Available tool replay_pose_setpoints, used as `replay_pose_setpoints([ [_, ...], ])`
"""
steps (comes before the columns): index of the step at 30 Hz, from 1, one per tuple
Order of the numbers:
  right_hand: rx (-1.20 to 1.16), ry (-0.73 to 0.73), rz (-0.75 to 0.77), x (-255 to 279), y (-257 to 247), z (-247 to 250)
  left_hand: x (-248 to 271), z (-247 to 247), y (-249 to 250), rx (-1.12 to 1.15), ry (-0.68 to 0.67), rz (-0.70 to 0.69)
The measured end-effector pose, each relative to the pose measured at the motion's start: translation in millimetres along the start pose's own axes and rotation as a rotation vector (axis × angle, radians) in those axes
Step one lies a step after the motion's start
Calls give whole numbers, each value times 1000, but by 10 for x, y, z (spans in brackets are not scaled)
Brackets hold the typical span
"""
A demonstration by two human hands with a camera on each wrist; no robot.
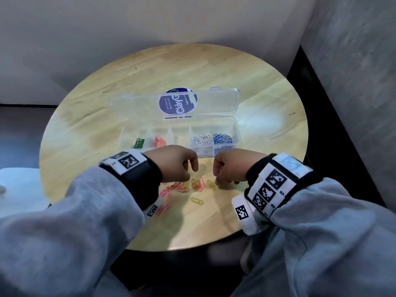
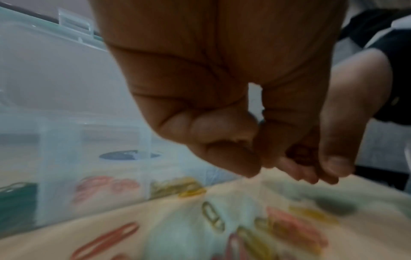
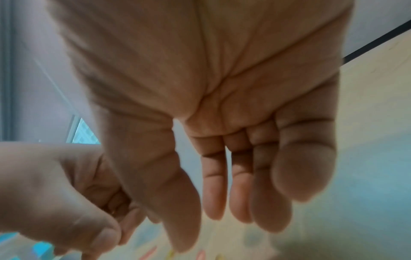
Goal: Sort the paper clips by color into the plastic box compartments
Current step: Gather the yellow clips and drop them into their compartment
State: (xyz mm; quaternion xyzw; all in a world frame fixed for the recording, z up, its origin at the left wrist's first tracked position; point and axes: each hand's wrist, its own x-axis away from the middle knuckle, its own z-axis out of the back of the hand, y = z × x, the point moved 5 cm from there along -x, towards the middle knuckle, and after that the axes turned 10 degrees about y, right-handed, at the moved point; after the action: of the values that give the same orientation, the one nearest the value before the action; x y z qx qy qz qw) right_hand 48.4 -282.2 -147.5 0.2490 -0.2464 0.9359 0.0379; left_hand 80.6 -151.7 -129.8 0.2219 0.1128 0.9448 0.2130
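Note:
A clear plastic box [image 1: 236, 129] lies open on the round table, its lid [image 1: 139, 106] folded back. Its compartments hold green clips [image 1: 139, 143], pink clips [image 1: 159, 142], white clips [image 1: 202, 139] and blue clips [image 1: 222, 138]; yellow clips [image 2: 175, 184] show through the front wall. Loose pink clips [image 1: 171, 189] and yellow clips [image 1: 197, 201] lie in front of the box. My left hand [image 1: 182, 168] hovers over them, fingers curled against the thumb around a small dark bunch of clips [image 2: 300, 156]. My right hand [image 1: 227, 170] hangs beside it, fingers [image 3: 213, 184] straight and bare.
The wooden table [image 1: 267, 93] sits in a corner between pale walls, with a dark gap along its right side. A round blue sticker [image 1: 177, 103] shows through the lid. Bare wood lies left and right of the box.

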Motion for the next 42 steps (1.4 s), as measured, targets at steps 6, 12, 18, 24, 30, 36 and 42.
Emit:
replay_pose_setpoints([
  [6,241,44,50,-71,-66,-183,29,-191,-94,-216,-19,-81],
  [12,319,84,67,-181,-90,-305,-55,-290,-18,-215,3,-221],
  [18,327,99,47,-251,-36,-284,-131,-312,-37,-201,-9,-212],
  [24,345,112,54,-237,3,-248,-166,-316,-94,-270,-11,-166],
  [30,419,83,67,-215,-25,-262,-141,-330,-184,-268,-19,-98],
  [36,432,87,92,-185,-46,-274,-108,-357,-206,-208,-45,-60],
  [42,422,109,137,-170,-83,-313,-12,-169,-249,103,1,-1],
])
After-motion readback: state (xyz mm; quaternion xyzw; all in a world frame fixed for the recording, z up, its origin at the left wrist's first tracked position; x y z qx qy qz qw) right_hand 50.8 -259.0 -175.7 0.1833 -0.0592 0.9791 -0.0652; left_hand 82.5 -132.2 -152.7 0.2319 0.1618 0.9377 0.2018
